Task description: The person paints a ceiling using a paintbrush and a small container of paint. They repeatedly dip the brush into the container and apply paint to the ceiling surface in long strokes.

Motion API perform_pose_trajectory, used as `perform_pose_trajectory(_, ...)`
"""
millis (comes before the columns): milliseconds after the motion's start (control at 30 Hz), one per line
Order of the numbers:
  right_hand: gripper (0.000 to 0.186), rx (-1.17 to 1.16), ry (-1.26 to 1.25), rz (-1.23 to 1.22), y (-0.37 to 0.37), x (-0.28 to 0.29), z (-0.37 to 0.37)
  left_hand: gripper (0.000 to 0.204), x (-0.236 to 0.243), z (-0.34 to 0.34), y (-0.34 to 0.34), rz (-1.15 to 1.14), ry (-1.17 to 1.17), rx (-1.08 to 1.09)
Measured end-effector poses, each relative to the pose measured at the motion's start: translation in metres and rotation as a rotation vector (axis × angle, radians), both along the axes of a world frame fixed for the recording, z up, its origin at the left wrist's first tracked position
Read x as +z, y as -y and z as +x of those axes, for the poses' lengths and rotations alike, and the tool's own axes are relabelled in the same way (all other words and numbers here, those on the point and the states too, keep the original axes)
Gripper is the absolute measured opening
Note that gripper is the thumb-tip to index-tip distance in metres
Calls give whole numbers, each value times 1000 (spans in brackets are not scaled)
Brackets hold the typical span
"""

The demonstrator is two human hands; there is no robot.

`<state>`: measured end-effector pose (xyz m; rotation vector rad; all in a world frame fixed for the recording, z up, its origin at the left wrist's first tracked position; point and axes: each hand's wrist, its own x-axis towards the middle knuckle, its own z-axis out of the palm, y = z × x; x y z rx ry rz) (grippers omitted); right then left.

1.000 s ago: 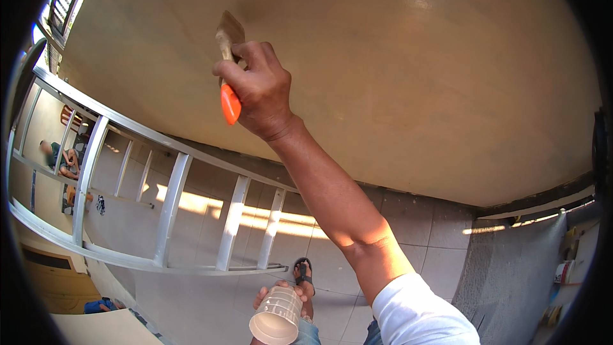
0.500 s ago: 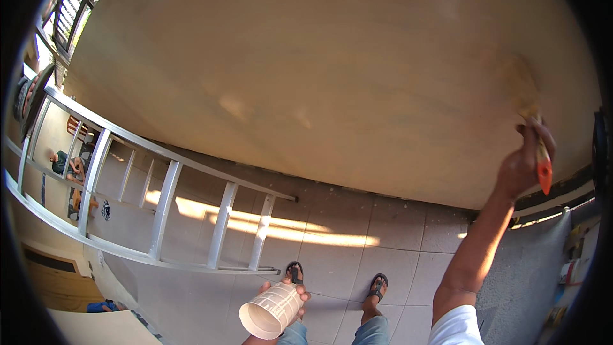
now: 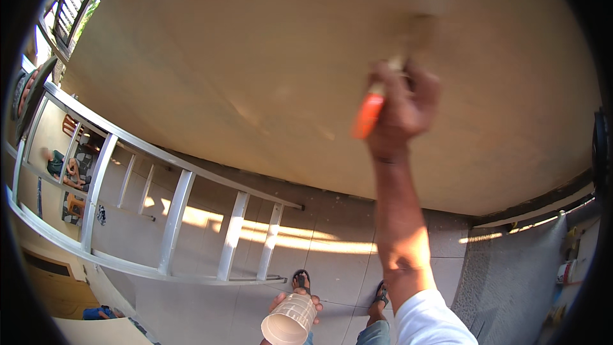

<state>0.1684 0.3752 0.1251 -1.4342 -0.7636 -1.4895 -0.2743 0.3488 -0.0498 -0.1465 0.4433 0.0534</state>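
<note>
My right hand is wrapped round a paintbrush with a red-orange handle end. The bristles, smeared by motion, are up against the beige wall near its upper middle. Low in the picture, my left hand has its fingers round a pale plastic cup, tilted with its mouth toward me. What the cup holds cannot be made out.
An aluminium ladder stands at the left beside the wall. Grey floor tiles carry a strip of sunlight. A person sits far left behind the ladder. At the right lies a rough grey surface.
My right hand has swept the brush leftward and up across the wall. The cup in my left hand now appears slightly farther right, and the ladder has shifted slightly in view.
</note>
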Motion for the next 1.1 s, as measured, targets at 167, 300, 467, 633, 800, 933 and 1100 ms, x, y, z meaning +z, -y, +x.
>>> perform_pose_trajectory(167,24,216,-58,-184,-131,16,-69,51,-8,-32,-47,103,21,24)
perform_pose_trajectory(300,25,448,-150,-202,-135,21,-72,53,-11,-39,-54,109,44,98)
perform_pose_trajectory(467,23,593,-249,-48,-26,26,-11,52,-10,-19,-37,77,125,104)
perform_pose_trajectory(633,17,213,-229,-29,192,32,48,51,0,19,7,-43,189,52)
perform_pose_trajectory(800,21,-421,-205,-52,382,30,84,48,0,38,46,-89,174,-12)
perform_pose_trajectory(933,13,-520,-221,32,393,37,91,47,1,47,64,-135,174,-63)
perform_pose_trajectory(1100,18,-300,-42,46,222,73,50,47,5,35,51,-73,135,-85)
